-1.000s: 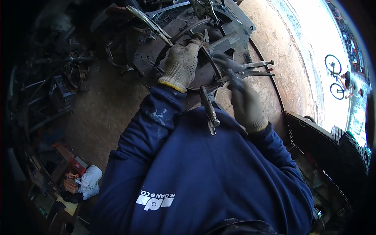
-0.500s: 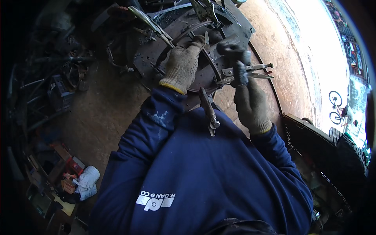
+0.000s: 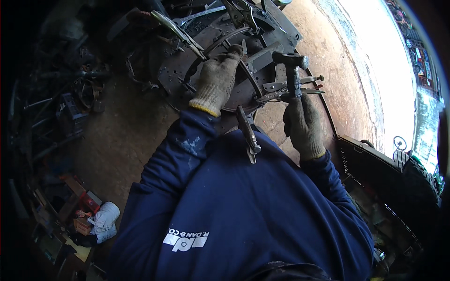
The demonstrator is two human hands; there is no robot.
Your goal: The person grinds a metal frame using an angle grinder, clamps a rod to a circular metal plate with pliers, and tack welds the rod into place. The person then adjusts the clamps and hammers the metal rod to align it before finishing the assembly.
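Observation:
My left hand (image 3: 216, 83), in a knitted work glove, is closed over the curved metal bar work on a dark steel plate (image 3: 168, 75). A small pointed metal piece (image 3: 244, 46) shows at its fingertips; what the fingers hold is hidden. My right hand (image 3: 303, 125), also gloved, grips a hammer (image 3: 291, 61) by its handle, the head raised to the right of the work. Locking pliers clamp the work: one pair (image 3: 176, 32) at upper left, another (image 3: 241, 15) at the far side, a third (image 3: 281, 87) by the hammer, a fourth (image 3: 247, 131) nearest my body.
A combination wrench (image 3: 199, 15) lies at the plate's far side. Scrap metal and a dark crate (image 3: 70, 112) fill the left. Boxes and a white bag (image 3: 105, 220) lie at lower left. On the right are a dark panel (image 3: 370, 154) and a tyre (image 3: 422, 180).
The hammer has tilted upright, its head swinging slightly up and right. My left hand has stayed almost in place. Outside, the person with the bicycle has moved mostly out of sight.

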